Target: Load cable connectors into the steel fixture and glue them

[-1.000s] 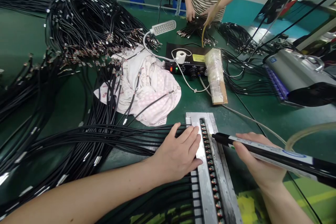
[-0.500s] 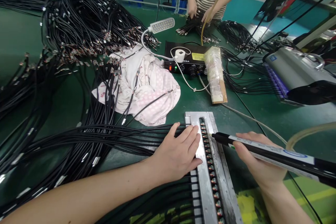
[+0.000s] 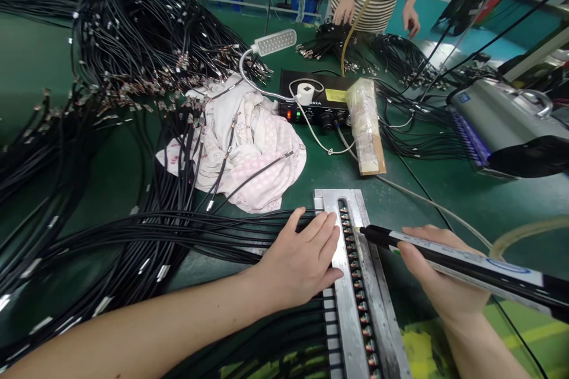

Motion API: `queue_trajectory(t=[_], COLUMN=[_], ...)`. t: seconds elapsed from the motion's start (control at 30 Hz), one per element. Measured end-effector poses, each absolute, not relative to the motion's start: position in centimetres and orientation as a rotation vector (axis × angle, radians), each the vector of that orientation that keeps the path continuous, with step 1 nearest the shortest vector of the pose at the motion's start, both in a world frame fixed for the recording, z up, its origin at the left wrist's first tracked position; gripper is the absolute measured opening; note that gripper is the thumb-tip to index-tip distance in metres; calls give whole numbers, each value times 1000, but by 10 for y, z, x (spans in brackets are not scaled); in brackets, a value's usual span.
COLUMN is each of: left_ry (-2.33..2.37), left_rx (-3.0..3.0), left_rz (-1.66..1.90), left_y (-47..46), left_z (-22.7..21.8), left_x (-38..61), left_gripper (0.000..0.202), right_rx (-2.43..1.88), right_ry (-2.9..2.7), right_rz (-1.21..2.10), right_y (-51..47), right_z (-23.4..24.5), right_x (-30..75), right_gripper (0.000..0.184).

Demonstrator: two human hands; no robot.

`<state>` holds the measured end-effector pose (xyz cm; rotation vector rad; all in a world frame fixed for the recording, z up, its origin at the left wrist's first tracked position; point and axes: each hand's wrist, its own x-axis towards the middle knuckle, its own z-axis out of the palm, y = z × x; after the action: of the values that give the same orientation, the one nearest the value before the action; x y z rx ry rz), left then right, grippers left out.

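A slotted metal fixture (image 3: pixel 344 296) lies on the bench, with a row of small cable ends in its slot. Black cables (image 3: pixel 213 228) run into it from the left. My left hand (image 3: pixel 302 260) rests flat across its left bar and the cables, fingers extended and holding nothing. In my right hand (image 3: pixel 444 278) is a thick black pen-shaped tool (image 3: pixel 466 260) with a pale printed label. The tool's thin tip points left and is at the slot's right edge, near its upper part; whether it touches a cable end I cannot tell.
A crumpled cloth (image 3: pixel 262 154) and large cable bundles (image 3: pixel 151 41) lie to the left. Behind the fixture stand a black control box (image 3: pixel 315 115), a gooseneck lamp (image 3: pixel 275 42) and a wrapped block (image 3: pixel 367 124). A grey machine (image 3: pixel 511 118) is at right. Opposite, a co-worker's hand (image 3: pixel 344 9) touches cables.
My hands and the tool have barely moved; the tool's rear has dropped slightly. Across the bench, the co-worker has shifted right, and one of their hands has come away from the cables.
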<state>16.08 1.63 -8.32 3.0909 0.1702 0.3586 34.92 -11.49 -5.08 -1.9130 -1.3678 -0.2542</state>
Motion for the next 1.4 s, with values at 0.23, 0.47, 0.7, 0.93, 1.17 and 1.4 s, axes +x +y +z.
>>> queue_trajectory(t=[0.23,0.47,0.7,0.93,1.17,1.4], left_ry=[173,177,183,155,125,114], left_rx=[3096,3104,3094,3062,3046,3031], left_rz=[364,388,392,385,386,380], left_y=[16,16,17,17,17,17], left_z=[-83,-85,-84,-83,-82,-82], left_x=[161,161,161,162,162,162], left_gripper=[52,51,50,50,42,42], right_rx=[-1910,-1901,-1871,-1902,-1888,-1906], right_ry=[-1365,-1323,-1247,-1300,-1351,-1378], right_rz=[-248,-247,-249,-232,-229,-228], right_y=[-114,-116,-130,-124,-119,-121], right_z=[-50,-50,-55,-50,-50,-48], right_x=[349,348,348,343,344,344], right_gripper=[6,9,11,7,6,5])
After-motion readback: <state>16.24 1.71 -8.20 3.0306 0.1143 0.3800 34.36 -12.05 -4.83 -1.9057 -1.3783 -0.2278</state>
